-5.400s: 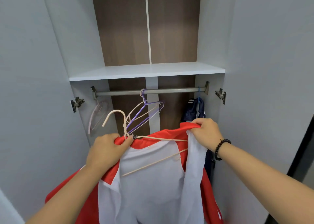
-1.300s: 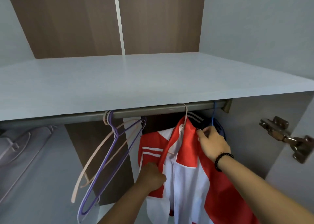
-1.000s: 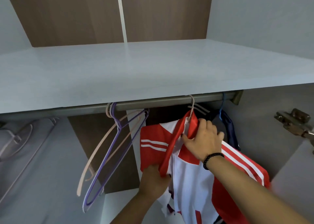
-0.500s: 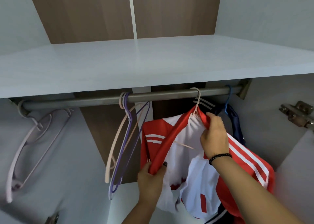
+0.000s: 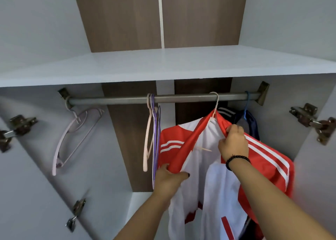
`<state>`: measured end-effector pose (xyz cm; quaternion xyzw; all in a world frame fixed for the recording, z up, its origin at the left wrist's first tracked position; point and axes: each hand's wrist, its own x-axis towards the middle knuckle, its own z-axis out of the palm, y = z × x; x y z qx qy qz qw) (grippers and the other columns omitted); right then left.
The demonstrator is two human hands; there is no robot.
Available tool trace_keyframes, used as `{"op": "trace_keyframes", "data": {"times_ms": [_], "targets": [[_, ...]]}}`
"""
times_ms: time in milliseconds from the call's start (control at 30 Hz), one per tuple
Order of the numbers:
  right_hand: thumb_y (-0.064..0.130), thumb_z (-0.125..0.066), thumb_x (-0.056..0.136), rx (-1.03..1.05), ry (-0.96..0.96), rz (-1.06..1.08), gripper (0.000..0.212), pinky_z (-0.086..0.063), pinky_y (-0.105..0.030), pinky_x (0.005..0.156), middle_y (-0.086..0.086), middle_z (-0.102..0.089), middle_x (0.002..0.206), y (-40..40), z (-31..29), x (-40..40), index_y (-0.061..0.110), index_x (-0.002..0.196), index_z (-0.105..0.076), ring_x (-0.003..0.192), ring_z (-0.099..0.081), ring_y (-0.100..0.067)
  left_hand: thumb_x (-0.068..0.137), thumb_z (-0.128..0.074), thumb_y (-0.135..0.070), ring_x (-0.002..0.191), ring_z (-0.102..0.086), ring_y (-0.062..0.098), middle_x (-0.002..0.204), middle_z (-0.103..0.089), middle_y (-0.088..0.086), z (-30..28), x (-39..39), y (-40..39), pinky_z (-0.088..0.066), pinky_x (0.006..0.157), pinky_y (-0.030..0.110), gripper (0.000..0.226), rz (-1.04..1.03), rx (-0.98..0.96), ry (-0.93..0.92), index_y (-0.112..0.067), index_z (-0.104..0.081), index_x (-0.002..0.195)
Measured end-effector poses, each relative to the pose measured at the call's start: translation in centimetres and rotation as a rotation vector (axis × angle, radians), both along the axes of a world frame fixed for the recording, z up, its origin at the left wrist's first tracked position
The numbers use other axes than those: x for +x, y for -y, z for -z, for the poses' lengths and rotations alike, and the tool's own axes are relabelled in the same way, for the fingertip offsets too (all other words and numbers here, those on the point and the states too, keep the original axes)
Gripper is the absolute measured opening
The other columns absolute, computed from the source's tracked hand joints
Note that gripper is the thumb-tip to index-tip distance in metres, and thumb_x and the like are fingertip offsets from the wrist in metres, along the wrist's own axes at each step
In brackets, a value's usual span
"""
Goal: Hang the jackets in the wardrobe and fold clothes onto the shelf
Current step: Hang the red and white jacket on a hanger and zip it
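Below the shelf, on the rail: all hanging items are located by reference to the rail (image 5: 163, 99).
Shelf: white shelf (image 5: 163, 65) runs directly above the rail, spanning the wardrobe from side wall to side wall.
Red jacket: red and white jacket (image 5: 269, 159) hangs from a pale hanger (image 5: 215, 103) hooked over the rail right of its middle; front is open, white lining is exposed, white stripes show on both sleeves.
Left hand: left hand (image 5: 169, 178) is below the rail, near its middle; fingers and thumb are curled tight on the jacket's left front edge, gripping the red fabric.
Right hand: right hand (image 5: 233, 143) is under the rail's right part, just below the pale hanger's hook; fingers are closed in a pinch on the jacket's right front edge near the collar. A dark bead bracelet (image 5: 236, 160) sits on the wrist.
Dark jacket: navy jacket (image 5: 251, 123) hangs on a blue hanger (image 5: 245, 103) at the rail's right end, just beside the red jacket and partly behind it.
Spare hangers, middle: a bunch of bare hangers (image 5: 152, 136), pale pink and purple, hangs from the rail's middle, just left of the red jacket.
Spare hanger, left: one pale lilac hanger (image 5: 72, 139) hangs at the rail's left end, tilted, well apart from the bunch.
Door hinges: metal hinges (image 5: 312, 119) are fixed to the wardrobe sides beyond both rail ends.
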<state>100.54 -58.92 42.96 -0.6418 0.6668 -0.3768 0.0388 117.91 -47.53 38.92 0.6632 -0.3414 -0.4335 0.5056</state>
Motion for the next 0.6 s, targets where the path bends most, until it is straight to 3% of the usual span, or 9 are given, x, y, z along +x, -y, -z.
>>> {"op": "trace_keyframes", "data": {"times_ms": [67,167,300,400,533,600], "targets": [[-0.008,-0.051,0.079,0.000,0.064,-0.003,0.026,-0.039,-0.036,0.063,-0.025,-0.048,0.113,-0.3,0.3,-0.2,-0.005,0.105,-0.051,0.082,-0.054,-0.040,0.066,-0.080,-0.013,0.082,-0.067,0.014,0.090,-0.069,-0.006,0.0,0.1,-1.0,-0.056,0.072,0.028,0.041,0.024,0.007,0.015,-0.024,-0.063,0.101],[-0.002,-0.050,0.086,0.051,0.207,0.042,0.025,-0.042,-0.036,0.069,-0.025,-0.054,0.110,-0.9,1.2,-0.9,-0.006,0.110,-0.054,0.090,-0.056,-0.041,0.079,-0.070,-0.016,0.086,-0.065,0.012,0.092,-0.069,-0.011,0.4,-0.3,-2.4,-0.055,0.076,0.027,0.033,0.035,0.018,0.096,-0.026,-0.064,0.110],[0.002,-0.050,0.083,0.173,0.476,0.102,0.009,-0.041,-0.031,0.065,-0.010,-0.055,0.071,-2.0,2.8,-1.7,0.004,0.078,-0.057,0.070,-0.050,-0.032,0.093,-0.055,-0.024,0.098,-0.063,0.018,0.107,-0.067,-0.006,0.7,-1.1,-4.1,-0.051,0.088,0.032,0.030,0.060,-0.027,0.172,-0.028,-0.057,0.123],[0.003,-0.048,0.080,0.195,0.716,0.095,0.029,-0.032,-0.027,0.052,0.000,-0.036,0.053,-3.2,3.4,-1.6,0.014,0.055,-0.039,0.056,-0.036,-0.024,0.098,-0.050,-0.026,0.102,-0.063,0.022,0.110,-0.066,-0.001,0.7,-1.2,-4.7,-0.051,0.094,0.037,0.022,0.024,-0.050,0.169,-0.023,-0.058,0.119],[0.000,-0.049,0.077,0.217,1.087,-0.002,0.032,-0.024,-0.026,0.047,0.002,-0.028,0.053,-5.3,3.6,-1.2,0.019,0.056,-0.033,0.050,-0.024,-0.017,0.090,-0.065,-0.034,0.086,-0.066,0.018,0.096,-0.069,-0.001,1.2,-0.7,-5.2,-0.052,0.067,0.023,0.018,0.013,-0.027,0.134,-0.019,-0.063,0.100],[0.000,-0.051,0.080,0.201,1.224,-0.040,0.021,-0.031,-0.024,0.047,0.001,-0.036,0.056,-6.4,3.5,-1.0,0.016,0.067,-0.047,0.050,-0.032,-0.016,0.082,-0.074,-0.033,0.088,-0.067,0.016,0.098,-0.067,-0.005,1.8,-0.1,-5.7,-0.055,0.072,0.025,0.026,0.078,0.024,0.189,-0.021,-0.061,0.100]]}}
